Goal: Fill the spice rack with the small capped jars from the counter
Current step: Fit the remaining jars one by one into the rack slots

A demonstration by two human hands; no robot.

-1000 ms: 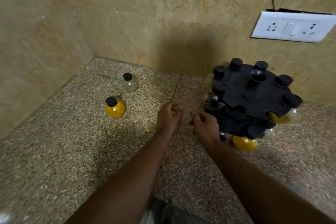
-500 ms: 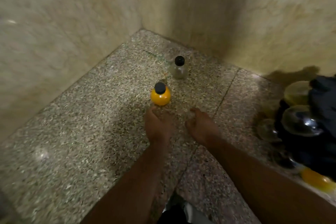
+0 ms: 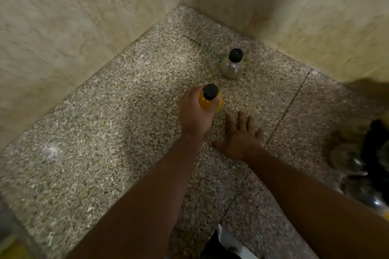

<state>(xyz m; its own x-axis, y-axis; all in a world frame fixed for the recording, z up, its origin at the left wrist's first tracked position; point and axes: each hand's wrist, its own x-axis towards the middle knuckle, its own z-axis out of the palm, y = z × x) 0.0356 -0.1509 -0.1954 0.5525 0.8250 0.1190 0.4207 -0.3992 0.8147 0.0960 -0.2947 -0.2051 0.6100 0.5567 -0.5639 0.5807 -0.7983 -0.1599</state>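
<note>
The left hand (image 3: 194,111) curls around a round yellow jar (image 3: 209,102) with a black cap, mid-frame on the speckled granite counter (image 3: 105,132). The right hand (image 3: 240,139) lies flat, fingers spread; a clear bulbous jar (image 3: 231,66) stands above.

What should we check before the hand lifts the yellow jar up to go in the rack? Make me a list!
1. Left hand wrapped round the yellow jar: ok, fingers curl round its body.
2. Cap on the yellow jar: ok, the black cap sits on top.
3. Right hand free to help: ok, it is open with fingers spread and holds nothing.
4. Clear jar out of the way: ok, it stands upright, apart, nearer the corner.
5. Free slot in the rack: cannot tell, only a blurred edge shows on the right.
</note>
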